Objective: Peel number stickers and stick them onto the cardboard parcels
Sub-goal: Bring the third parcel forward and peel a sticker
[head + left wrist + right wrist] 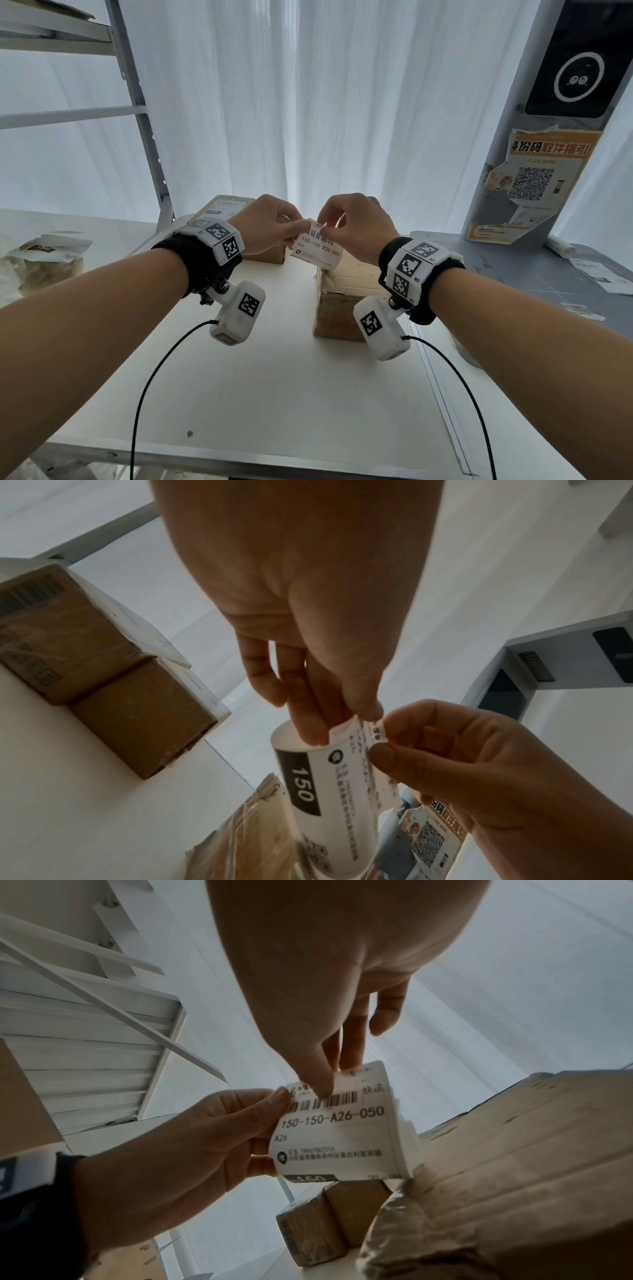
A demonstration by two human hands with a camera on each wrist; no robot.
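Observation:
A curled strip of white number stickers (318, 247), its top label printed 150-150-A26-050, hangs between both hands above the white table (274, 377). My left hand (303, 226) pinches its upper left edge. My right hand (323, 228) pinches the top edge beside it, thumb on the barcode (337, 1100). In the left wrist view the sticker strip (325, 791) shows a black 150 band, and its top corner is lifted between the fingers. A worn cardboard parcel (342, 294) lies just below the right hand. Two smaller parcels (227, 205) stand behind the left hand.
A metal shelf frame (150, 154) rises at the left. A grey kiosk column with an orange poster (534, 181) stands at the right, with loose papers (603, 274) on its grey top. A bagged package (48, 260) lies far left. White curtain behind.

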